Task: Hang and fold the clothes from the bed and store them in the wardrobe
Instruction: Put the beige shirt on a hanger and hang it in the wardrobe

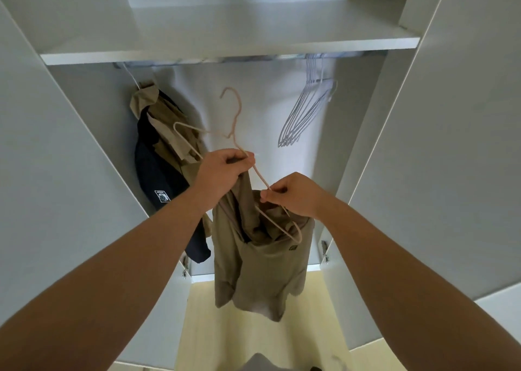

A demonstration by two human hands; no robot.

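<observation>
An olive-brown T-shirt point(259, 272) hangs bunched in front of the open wardrobe. A beige wire hanger point(235, 114) sits partly inside it, hook up and tilted. My left hand point(222, 170) grips the shirt's upper fabric together with the hanger's wire. Lower and to the right, my right hand point(296, 196) pinches the hanger's right arm at the shirt's neck opening. The hanger's right end pokes out of the fabric. The wardrobe rail point(225, 59) runs under the shelf above both hands.
A khaki garment and a dark navy garment point(158, 173) hang at the rail's left end. Several white hangers point(307, 108) hang bare at the right end. A white shelf point(225, 32) tops the rail. Open wardrobe doors point(451, 145) flank both sides. Pale yellow floor lies below.
</observation>
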